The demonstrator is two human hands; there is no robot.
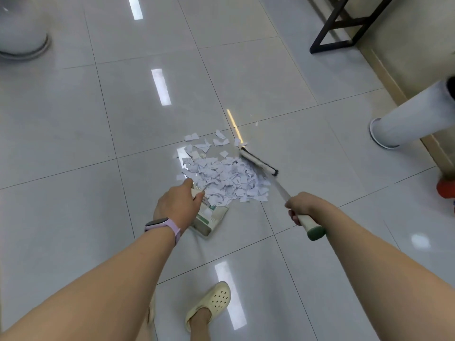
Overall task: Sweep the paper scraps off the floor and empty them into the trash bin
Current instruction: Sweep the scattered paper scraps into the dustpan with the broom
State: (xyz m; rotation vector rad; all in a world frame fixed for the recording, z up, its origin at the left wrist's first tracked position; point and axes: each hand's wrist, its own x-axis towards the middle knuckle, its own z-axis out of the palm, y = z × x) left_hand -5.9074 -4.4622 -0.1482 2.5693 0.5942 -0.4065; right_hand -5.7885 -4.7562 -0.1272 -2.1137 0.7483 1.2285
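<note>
paper scraps [221, 175] piled on floor [73, 119] | carton [209, 217] gripped by left hand [176, 205] | broom [258, 163] handle held by right hand [301, 207]

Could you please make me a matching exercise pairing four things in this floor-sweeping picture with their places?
Things:
1. white torn paper scraps
2. white-headed long-handled broom
3. green-and-white cardboard box
4. cream perforated clog

Places:
A. gripped by its handle in the right hand
B. on the person's foot, bottom of the view
C. piled on the grey tiled floor between box and broom head
D. held at its edge by the left hand

Pairs: 1-C, 2-A, 3-D, 4-B
</note>
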